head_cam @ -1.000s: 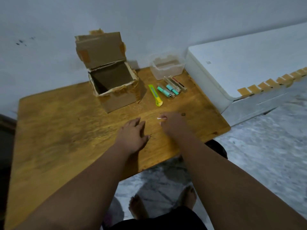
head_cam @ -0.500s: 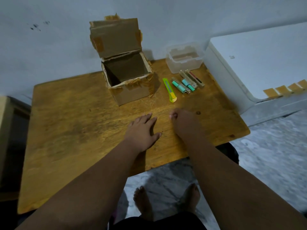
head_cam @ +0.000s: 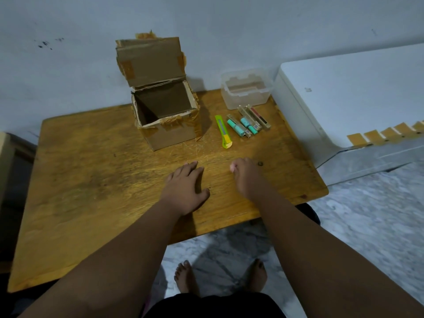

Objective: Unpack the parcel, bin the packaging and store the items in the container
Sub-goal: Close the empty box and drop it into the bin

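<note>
**Open parcel box, items laid out, both hands on the surface**

Seen from above: a wooden surface [head_cam: 91, 180] against a pale wall. At the back, near the middle, a cardboard parcel box [head_cam: 167, 125] standing upright, its lid flap raised against the wall, torn brown tape along the rim. Inside, only dark cardboard walls visible; bottom not clear enough to tell.

Just right of the box, a green and yellow utility knife [head_cam: 223, 131] lying flat, apart from the box. Right of the knife, a small group of unpacked items [head_cam: 249, 121] side by side, touching or nearly touching: some teal tubes and some slim clear cases, one with a red and dark part. Exact kind too small to tell. Behind the group, at the back right corner, a clear plastic container [head_cam: 246, 89], without lid; seems to hold nothing, though not sure through the plastic.

Left hand [head_cam: 185, 187] resting palm down on the surface, fingers stretched and loosely together, holding nothing. Right hand [head_cam: 246, 175] beside it, well short of the knife, fingers curled in with fingertips pinched toward the thumb; whether anything is between them cannot be told.

Right of the surface, a white appliance [head_cam: 344, 92] with tan tape pieces along its edge. Below, marble-pattern floor [head_cam: 367, 214] and two bare feet [head_cam: 220, 276].
</note>
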